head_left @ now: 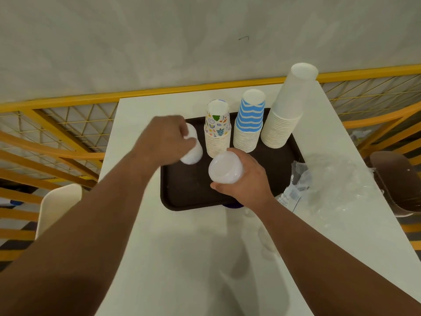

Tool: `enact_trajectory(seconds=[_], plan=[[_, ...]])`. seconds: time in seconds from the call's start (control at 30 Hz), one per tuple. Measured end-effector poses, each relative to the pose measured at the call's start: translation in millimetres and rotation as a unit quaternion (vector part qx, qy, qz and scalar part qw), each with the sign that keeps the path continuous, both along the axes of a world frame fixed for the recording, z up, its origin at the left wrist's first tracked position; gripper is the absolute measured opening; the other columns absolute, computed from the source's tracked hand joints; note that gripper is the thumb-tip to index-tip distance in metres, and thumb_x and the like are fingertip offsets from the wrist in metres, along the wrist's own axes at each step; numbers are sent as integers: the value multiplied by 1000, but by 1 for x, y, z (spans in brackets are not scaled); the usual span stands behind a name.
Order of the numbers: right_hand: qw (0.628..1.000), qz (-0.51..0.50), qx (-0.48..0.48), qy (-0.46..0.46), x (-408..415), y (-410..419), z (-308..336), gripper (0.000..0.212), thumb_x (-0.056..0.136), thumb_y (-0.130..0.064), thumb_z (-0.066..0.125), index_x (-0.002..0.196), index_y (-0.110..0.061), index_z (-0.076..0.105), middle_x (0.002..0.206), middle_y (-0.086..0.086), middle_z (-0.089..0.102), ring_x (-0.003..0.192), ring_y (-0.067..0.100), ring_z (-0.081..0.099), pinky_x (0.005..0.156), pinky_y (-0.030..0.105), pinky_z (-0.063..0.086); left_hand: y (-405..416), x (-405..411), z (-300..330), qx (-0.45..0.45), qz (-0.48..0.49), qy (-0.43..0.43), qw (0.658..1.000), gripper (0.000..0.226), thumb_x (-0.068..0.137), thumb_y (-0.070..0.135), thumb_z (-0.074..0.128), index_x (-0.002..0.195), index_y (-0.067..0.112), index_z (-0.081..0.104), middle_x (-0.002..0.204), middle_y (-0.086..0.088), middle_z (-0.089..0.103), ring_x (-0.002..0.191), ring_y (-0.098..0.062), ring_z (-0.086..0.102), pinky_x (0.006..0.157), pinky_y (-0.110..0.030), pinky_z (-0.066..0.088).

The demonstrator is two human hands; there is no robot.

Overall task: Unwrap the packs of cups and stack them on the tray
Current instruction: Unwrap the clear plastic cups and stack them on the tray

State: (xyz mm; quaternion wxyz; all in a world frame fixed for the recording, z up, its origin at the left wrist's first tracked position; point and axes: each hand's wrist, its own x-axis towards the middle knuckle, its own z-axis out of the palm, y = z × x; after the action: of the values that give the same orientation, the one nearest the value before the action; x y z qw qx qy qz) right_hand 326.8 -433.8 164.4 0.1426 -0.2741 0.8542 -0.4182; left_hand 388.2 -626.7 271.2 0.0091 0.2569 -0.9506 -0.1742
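Note:
A dark brown tray lies on the white table. Three upside-down cup stacks stand along its far side: patterned, blue-striped and a tall plain white one. My left hand grips a short stack of translucent plastic cups at the tray's left edge. Over the middle of the tray, my right hand holds a second stack of translucent cups. Empty clear wrappers lie crumpled to the right of the tray.
A yellow metal mesh railing runs behind and left of the table. A white chair stands at the left, a brown chair at the right. A small dark blue object shows under my right wrist.

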Motion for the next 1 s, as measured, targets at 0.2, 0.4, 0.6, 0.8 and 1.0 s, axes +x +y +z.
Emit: enact_trajectory(seconds=[0.2, 0.4, 0.6, 0.8, 1.0], plan=[[999, 42, -5, 0, 9, -5, 16, 89, 62, -39, 88, 139, -24, 44, 132, -6, 53, 107, -3, 38, 91, 11, 31, 56, 18, -24, 136, -45, -30, 989, 49, 71, 63, 73, 95, 22, 61, 94, 6, 59, 81, -9, 55, 64, -21, 43], [998, 55, 3, -3, 13, -2, 24, 90, 64, -38, 88, 140, -22, 43, 134, -4, 53, 115, 5, 46, 95, 17, 31, 59, 19, -29, 174, -28, -9, 984, 42, 70, 52, 80, 92, 22, 59, 92, 9, 58, 80, -6, 54, 63, -20, 41], [998, 65, 2, -10, 12, 1, 28, 86, 62, -37, 90, 134, -18, 48, 126, -3, 57, 109, 7, 49, 94, 14, 34, 57, 19, -29, 200, -16, 9, 980, 41, 70, 49, 81, 93, 22, 59, 93, 11, 59, 84, -8, 57, 67, -21, 46], [997, 68, 18, -11, 12, -4, 22, 92, 61, -44, 89, 138, -21, 44, 131, -3, 54, 112, 4, 45, 101, 24, 39, 48, 21, -23, 198, 16, 17, 980, 38, 73, 46, 78, 95, 25, 57, 99, 8, 60, 84, -9, 57, 63, -19, 41], [998, 35, 44, -8, 12, -5, 13, 93, 62, -48, 87, 140, -29, 39, 139, -6, 45, 123, 9, 40, 100, 26, 37, -5, 12, 11, 101, 51, 63, 992, 53, 70, 41, 80, 112, 22, 53, 110, 1, 61, 92, -20, 59, 66, -28, 41]])
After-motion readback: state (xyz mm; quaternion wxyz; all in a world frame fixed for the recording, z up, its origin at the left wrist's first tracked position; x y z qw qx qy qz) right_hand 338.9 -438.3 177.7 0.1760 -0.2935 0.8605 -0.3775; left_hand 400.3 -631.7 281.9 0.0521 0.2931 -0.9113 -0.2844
